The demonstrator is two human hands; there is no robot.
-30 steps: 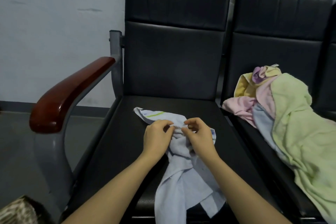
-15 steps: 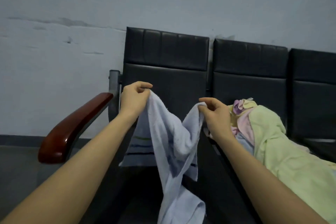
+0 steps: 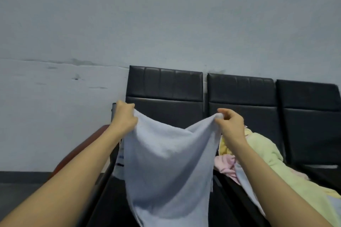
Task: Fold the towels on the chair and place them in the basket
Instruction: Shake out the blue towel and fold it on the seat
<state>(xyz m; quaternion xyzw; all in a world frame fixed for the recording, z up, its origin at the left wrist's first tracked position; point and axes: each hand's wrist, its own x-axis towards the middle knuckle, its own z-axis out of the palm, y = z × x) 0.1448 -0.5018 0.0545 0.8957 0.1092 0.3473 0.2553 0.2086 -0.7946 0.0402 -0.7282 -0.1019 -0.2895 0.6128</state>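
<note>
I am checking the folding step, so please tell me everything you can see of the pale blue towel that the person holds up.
The pale blue towel looks like soft terry cloth. It hangs spread out in the air before the black chair, sagging in the middle of its top edge. The left hand grips one top corner and the right hand pinches the other. Dark stripes show near its left edge. Its lower end runs out of view.

Dim, flat, bluish indoor light without hard shadows; soft, slightly blurred overall, wide-angle bending toward the edges.

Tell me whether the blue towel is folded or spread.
Spread: the blue towel hangs open between left hand and right hand, each pinching a top corner.
</note>
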